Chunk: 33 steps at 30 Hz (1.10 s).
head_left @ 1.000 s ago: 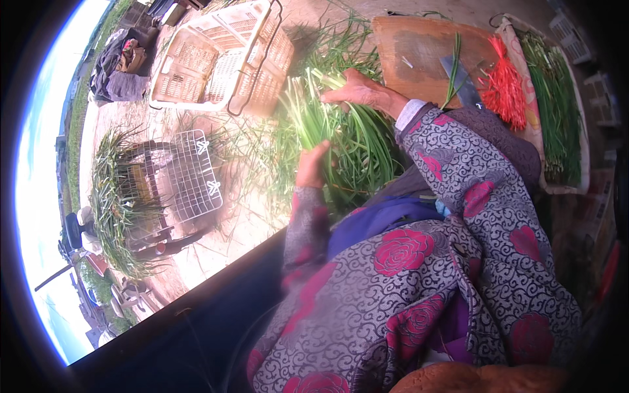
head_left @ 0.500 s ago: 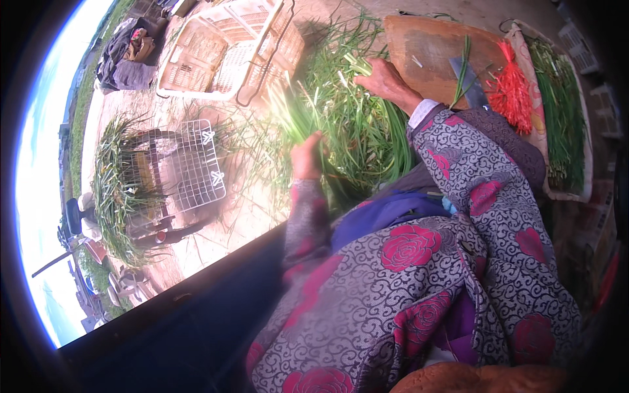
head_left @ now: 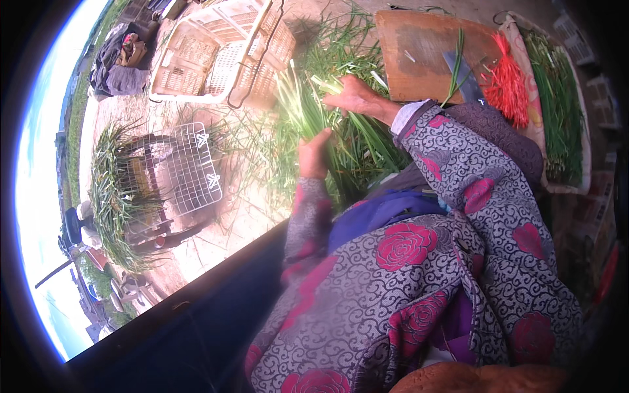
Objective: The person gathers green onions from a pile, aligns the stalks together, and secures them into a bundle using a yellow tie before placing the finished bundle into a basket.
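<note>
A bunch of long green chives [head_left: 300,105] with pale stem ends stands up out of my left hand [head_left: 314,156], whose fingers are wrapped round it. Just to the right, my right hand [head_left: 357,97] is closed on a smaller clump of chives, its pale ends [head_left: 325,85] poking out to the left toward the bunch. Beneath and behind both hands spreads a loose heap of chives [head_left: 350,56]. The leaves of the held clumps hang down over my lap, and their tips mix with the heap.
A white plastic crate [head_left: 190,69] lies beyond at the left. Nearer is a wire rack [head_left: 196,170] with grass-like leaves [head_left: 114,196] over its side. To the right are a brown board [head_left: 413,39] with a blue blade [head_left: 462,75], red ties [head_left: 508,85] and laid-out chives [head_left: 550,111].
My right hand has moved left and slightly down with its clump, closer to the left hand. The bunch in my left hand has steadied from a blur.
</note>
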Available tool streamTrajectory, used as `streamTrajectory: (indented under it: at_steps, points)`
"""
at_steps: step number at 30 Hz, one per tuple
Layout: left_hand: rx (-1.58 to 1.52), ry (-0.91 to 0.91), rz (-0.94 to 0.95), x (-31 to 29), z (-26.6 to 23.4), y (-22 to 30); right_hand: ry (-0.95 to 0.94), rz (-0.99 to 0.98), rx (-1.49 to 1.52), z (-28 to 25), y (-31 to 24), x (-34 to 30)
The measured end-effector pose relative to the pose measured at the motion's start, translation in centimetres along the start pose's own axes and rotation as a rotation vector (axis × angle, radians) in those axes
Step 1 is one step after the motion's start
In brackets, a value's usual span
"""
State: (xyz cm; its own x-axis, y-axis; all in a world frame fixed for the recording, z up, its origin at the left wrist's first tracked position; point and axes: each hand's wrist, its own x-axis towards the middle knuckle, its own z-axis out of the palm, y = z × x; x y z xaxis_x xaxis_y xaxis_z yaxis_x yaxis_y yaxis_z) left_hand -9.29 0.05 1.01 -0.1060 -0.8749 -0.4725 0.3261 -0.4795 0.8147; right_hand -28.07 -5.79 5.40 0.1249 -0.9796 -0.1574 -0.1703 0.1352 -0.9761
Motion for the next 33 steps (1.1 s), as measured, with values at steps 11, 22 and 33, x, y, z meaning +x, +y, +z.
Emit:
streamTrajectory:
  at_steps: [11, 22, 33]
  points:
    - [-0.195, 0.004, 0.029, 0.0, -0.6, 0.3, -0.088, -0.061, -0.007, -0.4, 0.0, -0.4]
    - [0.063, 0.010, 0.060, -0.1, -1.0, 1.1, -0.345, -0.044, -0.116, -1.3, 0.8, 0.3]
    - [0.193, 0.237, 0.096, 1.5, -5.2, 0.4, -0.355, -0.022, 0.508, -7.6, -5.7, -1.9]
